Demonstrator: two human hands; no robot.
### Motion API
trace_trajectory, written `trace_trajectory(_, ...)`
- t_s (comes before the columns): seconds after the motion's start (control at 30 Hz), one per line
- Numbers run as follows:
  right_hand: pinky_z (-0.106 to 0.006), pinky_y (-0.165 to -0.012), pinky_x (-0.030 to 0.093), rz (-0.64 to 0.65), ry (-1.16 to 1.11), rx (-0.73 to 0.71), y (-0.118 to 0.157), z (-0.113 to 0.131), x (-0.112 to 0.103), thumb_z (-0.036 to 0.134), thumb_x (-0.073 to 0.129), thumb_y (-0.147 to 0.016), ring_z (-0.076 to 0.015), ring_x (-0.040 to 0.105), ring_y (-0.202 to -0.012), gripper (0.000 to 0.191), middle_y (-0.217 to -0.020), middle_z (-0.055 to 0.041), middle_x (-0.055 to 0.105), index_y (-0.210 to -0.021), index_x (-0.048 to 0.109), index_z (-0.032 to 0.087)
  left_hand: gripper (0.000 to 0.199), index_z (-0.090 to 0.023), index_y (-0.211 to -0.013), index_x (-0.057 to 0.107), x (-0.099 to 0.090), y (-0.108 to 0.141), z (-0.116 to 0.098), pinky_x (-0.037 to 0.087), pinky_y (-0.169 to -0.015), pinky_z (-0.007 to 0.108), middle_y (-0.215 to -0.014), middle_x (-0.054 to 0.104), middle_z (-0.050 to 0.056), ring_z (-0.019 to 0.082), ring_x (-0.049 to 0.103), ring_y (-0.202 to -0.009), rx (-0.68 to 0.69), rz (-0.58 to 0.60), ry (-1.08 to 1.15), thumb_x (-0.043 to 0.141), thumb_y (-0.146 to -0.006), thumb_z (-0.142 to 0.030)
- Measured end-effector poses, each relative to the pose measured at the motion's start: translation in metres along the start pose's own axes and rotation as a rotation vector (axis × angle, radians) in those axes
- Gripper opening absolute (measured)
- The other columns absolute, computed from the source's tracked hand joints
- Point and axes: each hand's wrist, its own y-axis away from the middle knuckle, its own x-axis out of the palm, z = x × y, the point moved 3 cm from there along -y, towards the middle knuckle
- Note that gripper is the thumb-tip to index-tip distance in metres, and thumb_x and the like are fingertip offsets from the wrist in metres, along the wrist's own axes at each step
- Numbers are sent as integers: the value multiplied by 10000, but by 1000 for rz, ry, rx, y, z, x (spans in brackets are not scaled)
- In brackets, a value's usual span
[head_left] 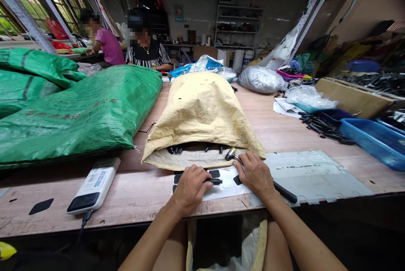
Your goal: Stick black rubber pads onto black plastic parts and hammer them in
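My left hand [192, 187] is closed, pinching a short black tube-like piece [215, 181] just over the table's front edge. Wrapped round a small hammer is my right hand [255, 174]; the hammer's black handle [285, 192] sticks out behind it, and its metal head [231, 152] with a yellowish face points at the sack. Beneath both hands lies a white sheet [226, 181] bearing several black rounded patches [214, 174]. Directly beyond, a cream woven sack [202, 111] lies with its mouth towards me, several small black pieces [175, 150] inside.
Green sacks [79, 111] fill the left side. A white power bank [95, 184] with a cable sits near the front edge. To the right are a clear mat [316, 174], black rods [325, 127] and a blue tray [373, 138]. An open sack [261, 241] hangs below. Two people sit beyond.
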Motion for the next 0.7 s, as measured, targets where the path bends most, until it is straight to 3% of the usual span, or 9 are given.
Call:
trace_trajectory(0.1, -334, -816, 392, -2, -8, 7, 0, 0, -2, 369, 529, -962, -237, 523, -956, 178, -938, -72, 595, -962, 601, 206, 193, -226, -1079, 609, 16, 24, -40, 426, -823, 352, -991, 686, 60, 221, 590, -906, 100, 154, 59, 460, -998, -318)
trace_trajectory(0.2, -341, -808, 391, 2, -21, 12, 0, -1, -3, 364, 520, -965, -246, 518, -956, 179, -941, -81, 595, -953, 598, 203, 188, -255, -1066, 609, 59, 54, -63, 456, -727, 300, -951, 714, 46, 203, 651, -813, 113, 478, 147, 489, -968, -363)
trace_trajectory(0.27, -348, -805, 391, 2, -33, 14, 0, -1, -3, 362, 513, -967, -253, 516, -955, 181, -940, -87, 595, -956, 600, 203, 193, -262, -1045, 623, 92, 71, -55, 481, -712, 316, -952, 733, 57, 234, 689, -814, -81, 612, 115, 493, -942, -361)
trace_trajectory(0.33, -353, -804, 391, -1, -47, 16, 0, -1, -3, 357, 512, -966, -257, 515, -953, 179, -936, -89, 594, -962, 604, 203, 242, -266, -1090, 633, 120, 83, -36, 515, -759, 373, -1011, 743, 92, 290, 714, -908, -337, 644, 82, 458, -941, -342)
trace_trajectory(0.4, -355, -807, 392, -1, -55, 17, 0, -1, -3, 350, 516, -963, -258, 515, -954, 172, -938, -90, 594, -967, 605, 203, 313, -273, -1191, 623, 141, 91, -18, 528, -835, 432, -1105, 737, 122, 323, 706, -1025, -532, 667, 80, 458, -925, -284)
trace_trajectory(0.47, -356, -811, 392, 2, -50, 16, 0, -1, -3, 347, 521, -961, -258, 514, -954, 166, -938, -89, 593, -964, 603, 202, 434, -274, -1305, 584, 153, 96, -10, 522, -894, 459, -1194, 717, 137, 329, 687, -1101, -629, 724, 79, 494, -885, -214)
trace_trajectory(0.57, -358, -812, 391, 5, -38, 12, 0, -1, -3, 350, 515, -966, -259, 512, -955, 171, -938, -89, 592, -959, 598, 200, 467, -250, -1309, 612, 150, 93, -16, 519, -914, 464, -1215, 711, 155, 341, 674, -1132, -632, 785, 62, 532, -852, -201)
trace_trajectory(0.63, -356, -810, 390, 5, -37, 10, 1, -2, -3, 357, 506, -971, -258, 512, -957, 182, -937, -88, 591, -957, 596, 199, 406, -220, -1229, 673, 131, 85, -31, 520, -900, 465, -1158, 730, 165, 358, 683, -1098, -534, 790, 61, 573, -836, -246)
trace_trajectory(0.7, -354, -808, 387, 3, -38, 7, 1, -2, -2, 364, 502, -974, -257, 512, -958, 190, -936, -88, 590, -955, 594, 199, 367, -219, -1152, 711, 100, 71, -47, 532, -847, 428, -1063, 760, 135, 339, 710, -998, -396, 783, 126, 634, -804, -301)
